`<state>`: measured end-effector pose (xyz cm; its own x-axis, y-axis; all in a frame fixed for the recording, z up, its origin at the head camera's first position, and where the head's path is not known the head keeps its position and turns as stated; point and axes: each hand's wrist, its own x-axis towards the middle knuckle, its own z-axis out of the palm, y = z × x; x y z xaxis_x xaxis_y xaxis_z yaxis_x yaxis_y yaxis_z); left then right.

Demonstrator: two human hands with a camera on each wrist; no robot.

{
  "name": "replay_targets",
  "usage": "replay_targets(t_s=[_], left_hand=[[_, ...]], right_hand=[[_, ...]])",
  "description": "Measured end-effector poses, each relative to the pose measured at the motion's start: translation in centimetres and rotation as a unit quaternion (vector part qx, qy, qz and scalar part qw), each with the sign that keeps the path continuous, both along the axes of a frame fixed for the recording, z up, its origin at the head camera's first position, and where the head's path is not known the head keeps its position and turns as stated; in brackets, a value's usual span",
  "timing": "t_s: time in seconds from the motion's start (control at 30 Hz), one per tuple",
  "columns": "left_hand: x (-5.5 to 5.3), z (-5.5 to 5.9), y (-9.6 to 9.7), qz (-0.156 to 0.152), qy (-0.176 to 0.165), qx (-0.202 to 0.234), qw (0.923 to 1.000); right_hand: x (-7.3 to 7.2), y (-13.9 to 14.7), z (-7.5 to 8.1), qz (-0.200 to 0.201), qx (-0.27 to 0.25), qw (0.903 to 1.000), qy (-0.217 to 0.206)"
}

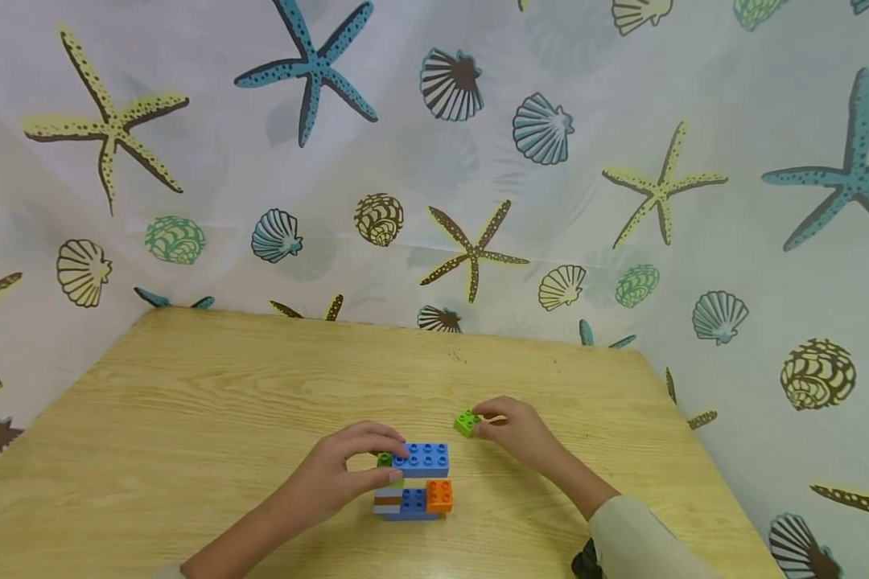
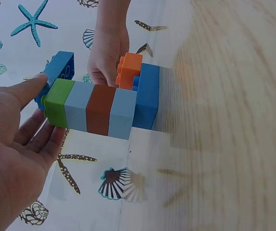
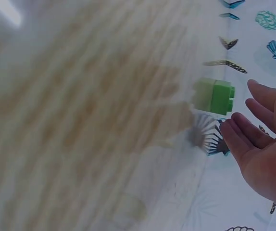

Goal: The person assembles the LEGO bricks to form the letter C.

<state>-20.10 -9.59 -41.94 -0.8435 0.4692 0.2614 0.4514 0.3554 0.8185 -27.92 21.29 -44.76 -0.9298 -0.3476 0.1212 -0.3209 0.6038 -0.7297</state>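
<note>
My left hand [image 1: 336, 470] grips the upper end of a toy brick structure, thumb and fingers about its top. A column of light blue, brown and light blue bricks rises from a blue base brick [image 2: 148, 96], with a green brick [image 2: 58, 101] above. The long blue brick [image 1: 429, 458] at the top juts out to the right, its underside showing in the left wrist view. An orange brick [image 1: 438, 496] sits on the base. My right hand [image 1: 517, 430] has its thumb and fingers parted right at a small lime green brick [image 3: 221, 97] on the table.
The wooden table [image 1: 261, 370] extends on both sides of the hands. Around it hangs a pale curtain [image 1: 405, 161] printed with starfish and shells. A dark object [image 1: 586, 560] shows beside the right sleeve.
</note>
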Motion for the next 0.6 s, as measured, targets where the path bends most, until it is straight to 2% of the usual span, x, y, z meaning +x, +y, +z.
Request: replay_targets(t_s=[0.2,0.43,0.6], left_hand=[[0.1,0.0,0.0,-0.005,-0.004,0.01,0.9999],[-0.1,-0.2,0.1,-0.002,-0.018,0.017,0.9997],[-0.1,-0.3,0.2,0.0,-0.026,0.028,0.9993]], right_hand=[[-1.0,-0.6,-0.7,-0.012,0.049,0.9987,-0.003],[-1.6,-1.8,-1.0,-0.028,0.107,0.9937,0.019],[-1.7,-2.3,-1.1,-0.028,0.114,0.993,0.017]])
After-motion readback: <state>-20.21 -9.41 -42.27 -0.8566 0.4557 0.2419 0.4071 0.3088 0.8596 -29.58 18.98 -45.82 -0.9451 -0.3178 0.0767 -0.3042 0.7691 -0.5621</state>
